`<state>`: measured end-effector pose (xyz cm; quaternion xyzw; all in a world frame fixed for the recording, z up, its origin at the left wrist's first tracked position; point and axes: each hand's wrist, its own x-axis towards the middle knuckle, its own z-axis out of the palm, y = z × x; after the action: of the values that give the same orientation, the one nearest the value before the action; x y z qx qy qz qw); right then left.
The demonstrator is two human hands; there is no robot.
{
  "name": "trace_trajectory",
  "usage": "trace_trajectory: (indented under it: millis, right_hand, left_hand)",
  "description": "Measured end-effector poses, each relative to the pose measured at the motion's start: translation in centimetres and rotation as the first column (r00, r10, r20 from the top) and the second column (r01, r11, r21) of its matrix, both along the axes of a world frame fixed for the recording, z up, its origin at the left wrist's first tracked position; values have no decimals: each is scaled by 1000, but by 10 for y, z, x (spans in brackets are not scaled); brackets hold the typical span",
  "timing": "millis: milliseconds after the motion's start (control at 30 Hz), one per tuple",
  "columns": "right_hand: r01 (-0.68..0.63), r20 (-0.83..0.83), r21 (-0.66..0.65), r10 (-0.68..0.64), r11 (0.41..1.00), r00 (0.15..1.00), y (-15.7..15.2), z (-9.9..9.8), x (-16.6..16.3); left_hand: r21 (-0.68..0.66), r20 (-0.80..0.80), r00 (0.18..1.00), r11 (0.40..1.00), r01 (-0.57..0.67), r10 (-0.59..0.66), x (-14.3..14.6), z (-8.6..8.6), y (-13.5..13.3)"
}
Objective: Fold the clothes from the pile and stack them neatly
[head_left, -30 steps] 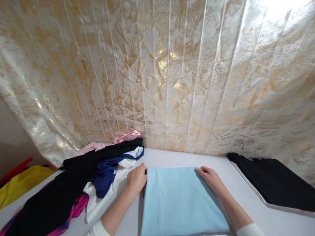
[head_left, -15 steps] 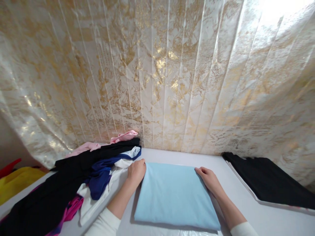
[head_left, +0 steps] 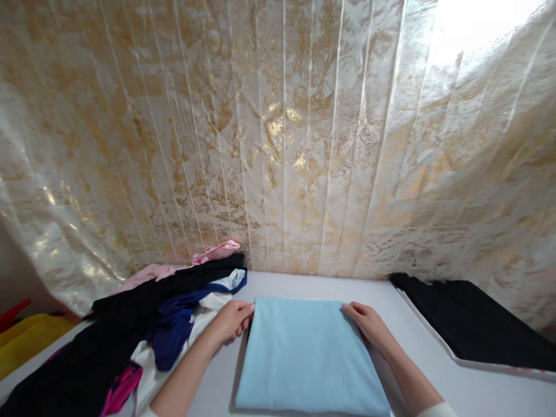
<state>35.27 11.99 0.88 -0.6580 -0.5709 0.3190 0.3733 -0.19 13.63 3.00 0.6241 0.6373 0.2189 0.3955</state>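
Note:
A light blue folded cloth (head_left: 310,353), apparently a garment, lies flat on the white table in front of me. My left hand (head_left: 234,322) is closed at its far left corner, thumb and fingertips pinching the edge. At the far right corner my right hand (head_left: 367,324) pinches the opposite edge, thumb on top and fingers curled below. The cloth's near edge runs close to the bottom of the view.
On the left lies a loose heap of clothes, with black (head_left: 117,324), navy (head_left: 174,336), pink and white pieces. Yellow cloth (head_left: 35,341) sits beyond it. A folded black garment (head_left: 473,318) rests on the right. Behind the table (head_left: 330,279) hangs a shiny gold-patterned curtain (head_left: 278,139).
My left hand has turned at the corner, its wrist lower and further left. My right hand keeps its pinch. The whole scene sits slightly lower as the view tilts up.

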Motion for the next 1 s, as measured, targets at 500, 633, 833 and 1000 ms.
trace_trajectory:
  millis: [500,633,833,1000]
  right_hand:
    - [-157,-256,-82,131,984,958,-14,7,8]
    - [-201,-254,-88,173,976,952,-15,8,11]
    - [-126,-240,-91,101,988,966,-10,2,10]
    - [-72,-229,-102,47,992,972,-8,-1,8]
  left_hand:
    - [-73,318,945,992,107,-78,6,-4,4]
    - [-125,346,934,982,145,-93,4,-1,5]
    - [-105,307,951,993,61,-26,1,-4,15]
    - [-59,275,961,998,13,4,-4,-7,17]
